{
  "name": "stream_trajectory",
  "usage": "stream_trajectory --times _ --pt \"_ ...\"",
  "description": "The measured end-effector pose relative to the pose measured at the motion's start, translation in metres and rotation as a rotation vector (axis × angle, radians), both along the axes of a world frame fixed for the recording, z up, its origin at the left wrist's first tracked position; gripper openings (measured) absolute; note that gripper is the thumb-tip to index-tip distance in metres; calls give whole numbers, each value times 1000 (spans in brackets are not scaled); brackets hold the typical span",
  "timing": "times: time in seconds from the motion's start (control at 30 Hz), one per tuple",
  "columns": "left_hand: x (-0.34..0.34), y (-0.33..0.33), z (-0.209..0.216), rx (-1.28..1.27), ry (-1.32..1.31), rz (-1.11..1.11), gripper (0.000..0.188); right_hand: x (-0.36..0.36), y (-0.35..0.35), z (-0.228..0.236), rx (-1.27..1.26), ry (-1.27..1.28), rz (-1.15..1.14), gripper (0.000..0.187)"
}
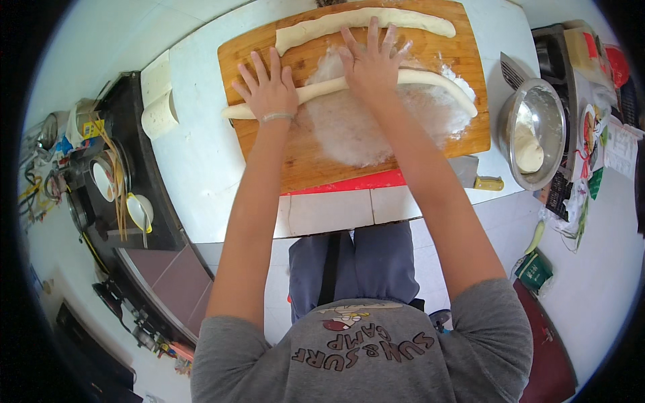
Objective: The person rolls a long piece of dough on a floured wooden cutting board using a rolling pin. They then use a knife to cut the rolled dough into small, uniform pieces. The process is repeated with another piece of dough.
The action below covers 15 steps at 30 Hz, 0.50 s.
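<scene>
A long rope of dough (322,88) lies across the floured wooden board (302,161), its left end reaching past the board's edge. My left hand (270,91) rests on its left part with fingers spread. Nearer its middle, my right hand (373,67) presses flat on the dough, fingers fanned out and pointing away from me. Both palms hide the dough under them. Along the board's far side lies a second, thicker dough strip (366,23), just beyond my right fingertips. White flour (349,134) covers much of the board's middle and right.
To the right, a metal bowl (554,117) holds a lump of dough (527,149). A cleaver with a yellow handle (489,183) lies by the board's near right corner, partly behind my right arm. On the dark counter at left are bowls (140,211) and long chopsticks (119,195).
</scene>
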<state>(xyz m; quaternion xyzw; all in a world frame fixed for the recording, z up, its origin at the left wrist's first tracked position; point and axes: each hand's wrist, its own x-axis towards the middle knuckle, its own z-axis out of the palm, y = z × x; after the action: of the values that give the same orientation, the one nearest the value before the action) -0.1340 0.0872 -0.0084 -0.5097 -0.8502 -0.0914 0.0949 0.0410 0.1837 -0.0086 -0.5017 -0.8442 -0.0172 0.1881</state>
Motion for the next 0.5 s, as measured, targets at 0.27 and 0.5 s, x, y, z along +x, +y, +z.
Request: stream_trajectory --times 0.27,0.5 --pt "47 -152 18 -315 -25 -175 51 91 -116 17 -329 -131 95 47" --pt "-34 -31 1 -258 3 98 54 42 -12 4 -13 22 14 50"
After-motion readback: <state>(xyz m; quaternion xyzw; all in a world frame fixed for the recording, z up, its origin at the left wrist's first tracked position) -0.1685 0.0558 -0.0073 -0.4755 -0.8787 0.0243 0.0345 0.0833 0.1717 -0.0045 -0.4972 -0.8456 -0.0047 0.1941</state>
